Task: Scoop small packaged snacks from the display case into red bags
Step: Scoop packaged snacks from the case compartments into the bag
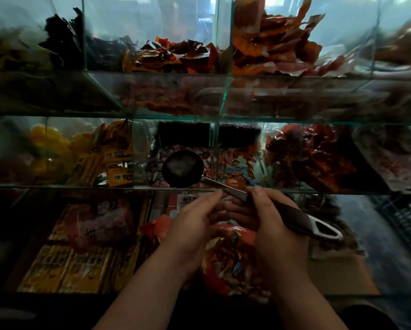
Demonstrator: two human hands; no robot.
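Red plastic: the bag [230, 258] lies below, between both hands. The right hand [278, 225] curls round the scoop [182, 168] handle (bowl ahead); the left hand [195, 222] hold I cannot tell.

I see a glass display case [57, 185] split into compartments. On its middle shelf, yellow packets [114, 160] lie left, small mixed snacks [237, 163] centre, red packets [307, 158] right.

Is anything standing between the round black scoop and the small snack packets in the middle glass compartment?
Nothing visible. The round black scoop, held by the right hand, sits directly over the small red-and-white snack packets in that compartment.
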